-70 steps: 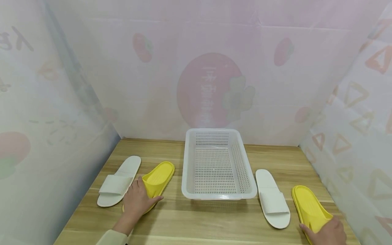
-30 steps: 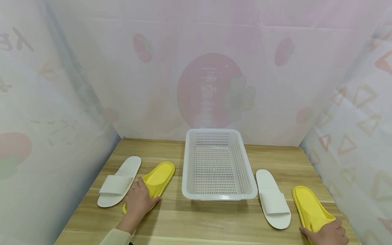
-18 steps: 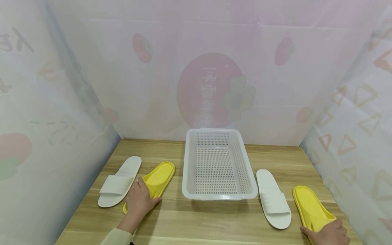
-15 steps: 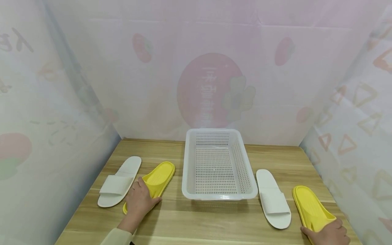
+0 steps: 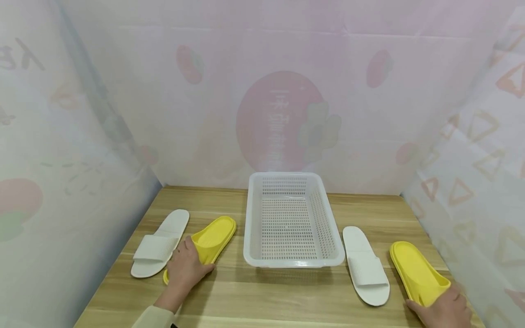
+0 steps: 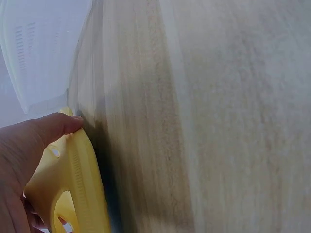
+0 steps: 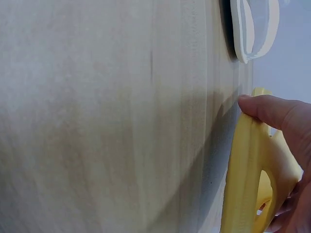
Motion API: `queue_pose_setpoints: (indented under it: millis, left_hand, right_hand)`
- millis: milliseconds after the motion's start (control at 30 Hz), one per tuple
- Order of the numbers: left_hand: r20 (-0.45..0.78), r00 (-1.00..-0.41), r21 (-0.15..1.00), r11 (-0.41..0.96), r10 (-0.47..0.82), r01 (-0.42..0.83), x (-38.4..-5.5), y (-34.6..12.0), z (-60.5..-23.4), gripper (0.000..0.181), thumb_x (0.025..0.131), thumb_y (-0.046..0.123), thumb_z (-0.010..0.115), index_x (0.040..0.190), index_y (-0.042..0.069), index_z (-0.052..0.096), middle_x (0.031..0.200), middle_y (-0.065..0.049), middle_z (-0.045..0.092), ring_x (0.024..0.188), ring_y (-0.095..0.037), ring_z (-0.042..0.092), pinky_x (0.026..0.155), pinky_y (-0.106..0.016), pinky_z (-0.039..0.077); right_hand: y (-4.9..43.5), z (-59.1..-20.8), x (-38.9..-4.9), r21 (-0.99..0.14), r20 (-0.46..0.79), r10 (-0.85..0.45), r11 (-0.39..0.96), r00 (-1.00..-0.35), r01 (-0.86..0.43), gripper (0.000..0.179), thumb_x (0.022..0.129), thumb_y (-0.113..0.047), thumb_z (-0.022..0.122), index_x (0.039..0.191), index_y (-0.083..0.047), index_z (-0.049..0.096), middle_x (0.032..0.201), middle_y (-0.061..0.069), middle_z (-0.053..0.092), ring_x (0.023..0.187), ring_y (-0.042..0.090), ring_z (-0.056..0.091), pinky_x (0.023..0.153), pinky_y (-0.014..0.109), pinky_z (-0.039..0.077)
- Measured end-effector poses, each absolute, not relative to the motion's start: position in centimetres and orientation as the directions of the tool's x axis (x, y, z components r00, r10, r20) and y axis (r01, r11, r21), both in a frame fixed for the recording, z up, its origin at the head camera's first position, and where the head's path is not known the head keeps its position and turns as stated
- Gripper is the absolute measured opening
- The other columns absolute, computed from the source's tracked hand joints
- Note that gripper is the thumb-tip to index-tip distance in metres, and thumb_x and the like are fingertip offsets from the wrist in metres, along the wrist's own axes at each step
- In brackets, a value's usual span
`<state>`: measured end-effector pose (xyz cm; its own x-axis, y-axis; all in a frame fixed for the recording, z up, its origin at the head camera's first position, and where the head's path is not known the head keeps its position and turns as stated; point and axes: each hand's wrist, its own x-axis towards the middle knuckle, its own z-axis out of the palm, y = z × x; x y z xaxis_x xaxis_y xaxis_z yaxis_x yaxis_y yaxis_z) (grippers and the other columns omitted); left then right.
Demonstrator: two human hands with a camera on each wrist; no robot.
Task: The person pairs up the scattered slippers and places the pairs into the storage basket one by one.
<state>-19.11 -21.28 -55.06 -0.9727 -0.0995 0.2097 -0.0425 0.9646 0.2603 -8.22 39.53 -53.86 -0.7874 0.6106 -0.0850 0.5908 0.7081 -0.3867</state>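
Note:
A yellow slipper (image 5: 213,234) at the left is gripped by my left hand (image 5: 186,266) across its upper; the thumb lies along one side edge, as the left wrist view shows on the yellow sole (image 6: 87,179). On the far right, my right hand (image 5: 445,310) grips the matching yellow slipper (image 5: 416,271) over its upper. In the right wrist view, this yellow slipper (image 7: 240,170) has my thumb on its edge and a wide shadow beside it on the wood. The palms and hands hide part of each upper.
Between the hands stands a white perforated plastic basket (image 5: 293,263). One white slipper (image 5: 153,247) lies left of my left hand, and another white slipper (image 5: 367,271) lies between the basket and the right yellow slipper. Printed cloth walls (image 5: 197,136) border the wooden table (image 5: 279,300).
The right yellow slipper's far end has shifted slightly up the view while my right hand moved a little rightward with it. The left yellow slipper has shifted barely. White slippers and basket stay put.

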Motion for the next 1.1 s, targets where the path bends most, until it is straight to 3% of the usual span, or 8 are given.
queue_pose_setpoints:
  millis: [233,600,1100]
  left_hand:
    - [0.327,-0.942,0.249,0.968,-0.077,0.007,-19.4,-21.8,-54.7,0.115,0.05,0.048,0.091,0.13,-0.011,0.034,0.107,-0.031,0.051,0.088,-0.05,0.055,0.061,-0.064,0.046]
    - [0.462,-0.886,0.206,0.975,-0.025,0.08,-19.6,-22.2,-54.1,0.122,0.046,0.045,0.095,0.138,-0.009,0.034,0.116,-0.029,0.051,0.094,-0.05,0.055,0.062,-0.064,0.044]
    - [0.626,-0.776,0.098,0.98,0.076,0.175,-19.9,-22.8,-53.0,0.119,0.04,0.038,0.097,0.136,-0.007,0.042,0.118,-0.026,0.055,0.099,-0.046,0.054,0.071,-0.068,0.044]
  right_hand:
    - [39.5,-53.0,-8.2,-0.405,-0.015,0.58,0.741,-0.815,0.535,0.128,0.055,-0.051,0.089,0.132,0.019,0.012,0.109,0.041,0.029,0.1,0.058,0.034,0.077,0.07,0.035]
    - [39.8,-51.8,-8.4,-0.369,0.074,0.531,0.801,-0.844,0.472,0.126,0.058,-0.048,0.088,0.136,0.017,0.013,0.108,0.042,0.033,0.096,0.059,0.037,0.073,0.072,0.034]
    - [40.5,-50.6,-8.6,-0.286,0.3,0.357,0.918,-0.885,0.274,0.126,0.063,-0.038,0.086,0.147,0.012,0.006,0.13,0.045,0.027,0.11,0.063,0.03,0.081,0.076,0.024]
